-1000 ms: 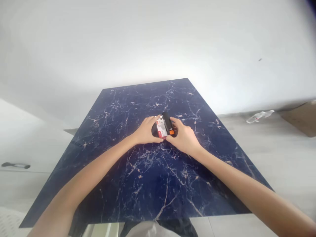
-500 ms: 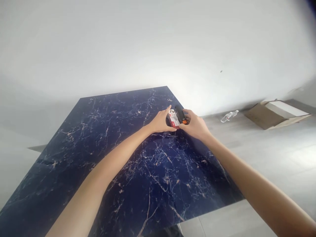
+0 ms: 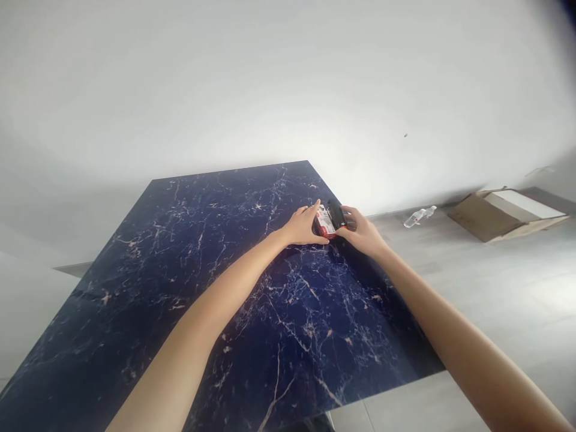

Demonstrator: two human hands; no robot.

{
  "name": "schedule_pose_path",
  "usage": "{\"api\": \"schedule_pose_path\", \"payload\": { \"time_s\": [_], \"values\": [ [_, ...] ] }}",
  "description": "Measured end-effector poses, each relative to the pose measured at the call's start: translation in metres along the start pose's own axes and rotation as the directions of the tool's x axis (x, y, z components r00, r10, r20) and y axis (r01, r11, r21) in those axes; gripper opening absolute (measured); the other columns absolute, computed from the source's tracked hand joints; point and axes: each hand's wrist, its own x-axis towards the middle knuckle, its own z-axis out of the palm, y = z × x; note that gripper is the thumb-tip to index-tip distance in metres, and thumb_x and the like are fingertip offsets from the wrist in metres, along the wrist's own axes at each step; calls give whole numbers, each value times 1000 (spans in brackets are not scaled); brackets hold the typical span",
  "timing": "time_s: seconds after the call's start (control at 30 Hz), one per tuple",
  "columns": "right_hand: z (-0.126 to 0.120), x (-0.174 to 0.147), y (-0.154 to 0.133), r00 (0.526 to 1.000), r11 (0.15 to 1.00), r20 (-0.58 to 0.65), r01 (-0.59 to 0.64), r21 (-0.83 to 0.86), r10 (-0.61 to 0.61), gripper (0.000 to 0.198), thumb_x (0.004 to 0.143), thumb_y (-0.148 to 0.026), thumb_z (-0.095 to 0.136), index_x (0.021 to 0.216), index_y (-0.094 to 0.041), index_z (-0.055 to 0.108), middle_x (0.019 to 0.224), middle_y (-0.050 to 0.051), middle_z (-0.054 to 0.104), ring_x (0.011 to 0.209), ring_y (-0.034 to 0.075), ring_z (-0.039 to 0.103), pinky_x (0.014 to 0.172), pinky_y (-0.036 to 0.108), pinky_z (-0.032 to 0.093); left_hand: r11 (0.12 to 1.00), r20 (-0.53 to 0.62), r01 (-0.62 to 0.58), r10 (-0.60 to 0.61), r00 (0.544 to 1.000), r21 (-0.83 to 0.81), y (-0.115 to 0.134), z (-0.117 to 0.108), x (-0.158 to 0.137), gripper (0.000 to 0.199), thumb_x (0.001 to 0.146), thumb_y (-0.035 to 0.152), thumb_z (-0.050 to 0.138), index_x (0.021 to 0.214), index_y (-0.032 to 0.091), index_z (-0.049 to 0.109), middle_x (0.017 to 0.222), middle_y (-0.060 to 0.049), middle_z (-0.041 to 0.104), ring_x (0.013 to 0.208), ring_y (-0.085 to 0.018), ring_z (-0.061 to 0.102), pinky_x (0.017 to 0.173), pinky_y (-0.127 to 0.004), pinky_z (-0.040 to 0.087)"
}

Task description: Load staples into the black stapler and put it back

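Note:
Near the far right edge of the dark blue marble-patterned table (image 3: 234, 240), a small red and white box (image 3: 326, 221) lies with its printed face up. My left hand (image 3: 300, 228) is curled around its left side, thumb at the near end and fingers at the far end. Just right of the box is a black rounded object with an orange part (image 3: 336, 213); its kind is not clear. My right hand (image 3: 363, 233) grips that object from the right, thumb in front and fingers behind. The two things sit side by side, and my fingers partly cover both.
A pale wall (image 3: 252, 84) rises behind the table. On the grey floor (image 3: 477, 276) to the right lie clear plastic bottles (image 3: 418, 216) and an open cardboard box (image 3: 490, 219) with a white panel. Something dark (image 3: 315, 423) shows under the table's near edge.
The black object has turned or tilted slightly in my right hand, so less of its orange part shows. Both hands stay around the same things; the whole view has shifted slightly.

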Motion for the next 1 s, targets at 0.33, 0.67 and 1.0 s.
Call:
{"api": "schedule_pose_path", "payload": {
  "time_s": [0.33,0.67,1.0],
  "values": [
    [38,-21,-68,815,830,-175,519,-203,-553,41,94,-39,55,131,-23,59,133,12,62,126,30,57,109,52,47,992,-373,-85,115,921,97,-9,-21,-70,75,102,67,35,160,21,28,164,-17,37,154,-31,30,126,-53,23],
    [189,26,-153,702,702,-22,712,30,-711,66,101,-57,42,158,-23,35,168,13,30,154,32,29,123,56,29,982,-835,188,-107,539,-5,-85,-88,-173,71,105,63,14,164,24,19,171,-10,24,159,-23,21,127,-50,24],
    [273,54,-154,884,778,-20,422,465,-468,71,102,-66,35,162,-28,32,168,6,31,155,28,28,127,53,24,972,-749,-39,-152,645,-232,-102,-89,-164,65,106,66,23,160,33,36,171,0,26,159,-23,22,131,-44,17]
  ]
}}
